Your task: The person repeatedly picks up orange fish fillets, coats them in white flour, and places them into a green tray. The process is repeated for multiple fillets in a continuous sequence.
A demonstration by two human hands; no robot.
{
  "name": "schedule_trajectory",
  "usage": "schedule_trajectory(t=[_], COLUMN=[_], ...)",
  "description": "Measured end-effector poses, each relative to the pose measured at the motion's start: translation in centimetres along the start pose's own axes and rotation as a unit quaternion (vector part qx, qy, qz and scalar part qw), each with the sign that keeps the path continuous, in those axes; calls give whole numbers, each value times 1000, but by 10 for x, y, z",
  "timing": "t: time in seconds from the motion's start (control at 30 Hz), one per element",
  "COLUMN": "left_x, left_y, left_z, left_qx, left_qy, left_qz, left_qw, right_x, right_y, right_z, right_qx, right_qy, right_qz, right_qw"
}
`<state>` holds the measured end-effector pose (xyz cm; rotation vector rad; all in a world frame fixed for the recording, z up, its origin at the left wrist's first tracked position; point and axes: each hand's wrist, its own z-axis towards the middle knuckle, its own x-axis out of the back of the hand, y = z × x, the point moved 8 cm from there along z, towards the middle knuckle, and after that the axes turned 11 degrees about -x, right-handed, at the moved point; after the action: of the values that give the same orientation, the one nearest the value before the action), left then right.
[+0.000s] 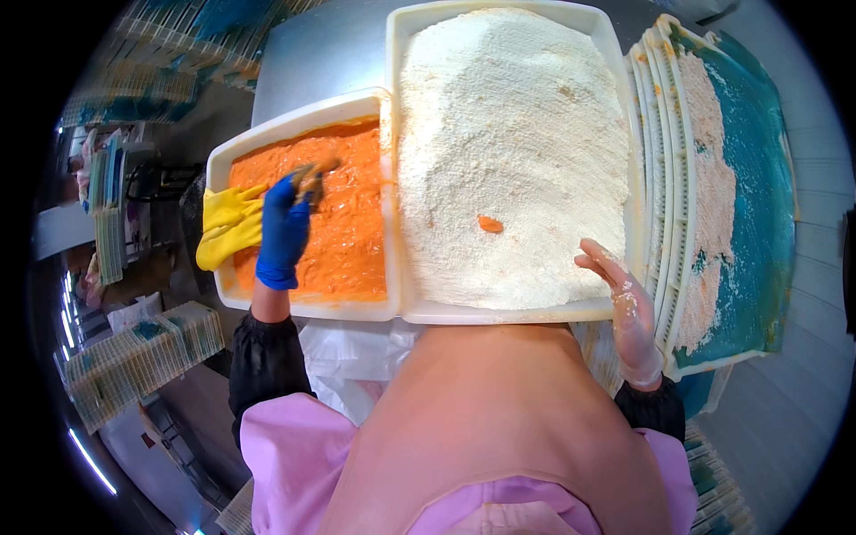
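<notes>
My left hand [283, 234], in a blue glove, is over the white tub [303, 312] of wet orange batter [348, 232]. Its fingers are bent together, darkened and a little blurred; a small brownish-orange bit shows at their tips, its kind unclear. A single orange batter-coated piece [489, 224] lies on the white crumb or flour [508, 116] filling the larger white tub [508, 316]. By that tub's near right corner is my right hand [631, 316], in a thin clear glove dusted with white. Its fingers are stretched out, holding nothing.
A yellow glove [227, 227] hangs over the batter tub's left rim. Close on the right stands a stack of white-rimmed trays [664, 178]; the top one has a blue-green base [758, 196] and pale crumbs. A metal table [325, 53] lies beneath. More stacked trays [147, 357] stand at left.
</notes>
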<state>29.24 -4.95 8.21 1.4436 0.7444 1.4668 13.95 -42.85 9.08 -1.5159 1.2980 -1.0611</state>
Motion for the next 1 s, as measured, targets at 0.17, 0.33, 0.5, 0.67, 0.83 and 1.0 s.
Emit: schedule_trajectory(t=[0.17, 0.33, 0.5, 0.67, 0.83, 1.0], left_x=[-125, -210, -177, -104, -27, -20], left_y=[77, -6, -10, -8, -77, -167], left_z=[23, 30, 46, 40, -37, -120], left_qx=[-224, -234, -260, -242, -142, -69], left_qy=[-170, -207, -131, -44, -144, -308], left_qz=[16, 278, 279, 252, 420, 513], left_qw=[960, 908, 915, 936, 885, 798], right_x=[4, 6, -9, -74, -12, 69], right_y=[10, 77, 149, 102, 116, 33], right_z=[-4, 19, 111, 150, 129, 99], right_qx=[0, -79, -99, 22, -92, -147], right_qy=[0, 57, 222, 113, 142, 214], right_qz=[43, -42, -208, -282, -120, 101], right_qw=[999, 994, 947, 952, 978, 960])
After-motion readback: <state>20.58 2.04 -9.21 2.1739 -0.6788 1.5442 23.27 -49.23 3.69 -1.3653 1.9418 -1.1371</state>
